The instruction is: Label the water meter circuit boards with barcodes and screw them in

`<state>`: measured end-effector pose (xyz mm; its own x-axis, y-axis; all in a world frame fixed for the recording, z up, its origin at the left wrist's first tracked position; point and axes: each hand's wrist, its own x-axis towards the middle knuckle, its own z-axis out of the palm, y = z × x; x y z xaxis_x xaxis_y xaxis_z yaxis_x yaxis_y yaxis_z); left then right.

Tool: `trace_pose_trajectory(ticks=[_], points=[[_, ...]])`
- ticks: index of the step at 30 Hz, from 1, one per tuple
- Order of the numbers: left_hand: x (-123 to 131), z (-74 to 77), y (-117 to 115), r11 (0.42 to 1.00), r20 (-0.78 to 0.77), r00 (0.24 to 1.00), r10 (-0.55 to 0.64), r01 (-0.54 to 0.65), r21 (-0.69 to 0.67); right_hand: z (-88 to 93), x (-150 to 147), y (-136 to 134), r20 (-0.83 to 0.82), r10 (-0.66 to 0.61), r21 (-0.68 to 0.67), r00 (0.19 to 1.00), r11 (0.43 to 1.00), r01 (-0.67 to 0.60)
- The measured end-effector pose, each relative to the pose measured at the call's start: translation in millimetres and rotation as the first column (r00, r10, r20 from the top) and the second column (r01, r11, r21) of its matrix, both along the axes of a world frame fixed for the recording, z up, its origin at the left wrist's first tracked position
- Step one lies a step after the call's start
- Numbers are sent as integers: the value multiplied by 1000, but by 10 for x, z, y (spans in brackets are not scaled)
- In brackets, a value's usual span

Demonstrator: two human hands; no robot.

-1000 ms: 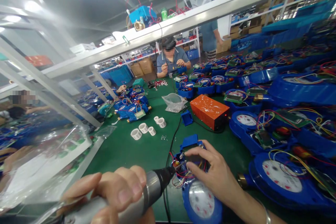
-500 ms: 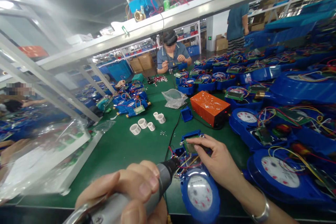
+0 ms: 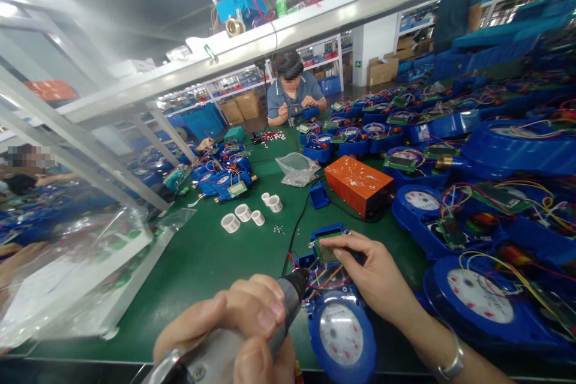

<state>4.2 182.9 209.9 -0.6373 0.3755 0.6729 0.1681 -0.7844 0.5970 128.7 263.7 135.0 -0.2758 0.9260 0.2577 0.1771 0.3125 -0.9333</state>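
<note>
Wrapped round a grey electric screwdriver (image 3: 288, 306) is my left hand (image 3: 243, 324), at the bottom centre. The dark tip of the tool points at the wires and the blue housing of a meter. My right hand (image 3: 378, 270), with a silver bracelet on its wrist, comes in from the lower right. Its index finger and thumb are on a green circuit board (image 3: 327, 250) in an upright blue cover. Below the board lies the blue meter (image 3: 341, 333) with a round white dial. The screwdriver's tip is partly lost among the wires.
An orange box (image 3: 357, 185) stands beyond my right hand. White label rolls (image 3: 243, 212), small screws (image 3: 279, 230) and a plastic bag (image 3: 297, 169) lie on the green table (image 3: 202, 264). Many blue meters (image 3: 477, 294) fill the right side. Across the table sits a person (image 3: 294, 96).
My left hand and the screwdriver have shifted slightly right and toward the meter's wires. My right hand stays on the board. A standing person in the background has moved right.
</note>
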Motion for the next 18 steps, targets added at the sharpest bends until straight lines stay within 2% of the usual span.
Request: trace_pose_trajectory(ticks=[4, 9, 12, 15, 18], points=[[12, -67, -12, 1000, -115, 993, -13, 12, -13, -15, -5, 18, -89, 14, -59, 996, 998, -19], [96, -121, 43, 999, -106, 994, 18, -15, 28, -63, -7, 26, -167, 5, -109, 986, 994, -24], [113, -127, 53, 999, -103, 994, 27, -23, 43, -75, -6, 26, -187, 2, -125, 982, 992, -25], [112, -127, 73, 1000, -124, 992, 18, -17, 3, -69, -7, 22, -202, 3, -127, 979, 991, -29], [142, -122, 87, 998, -100, 993, 54, -50, 41, -60, -7, 12, -207, 2, -126, 978, 992, -29]])
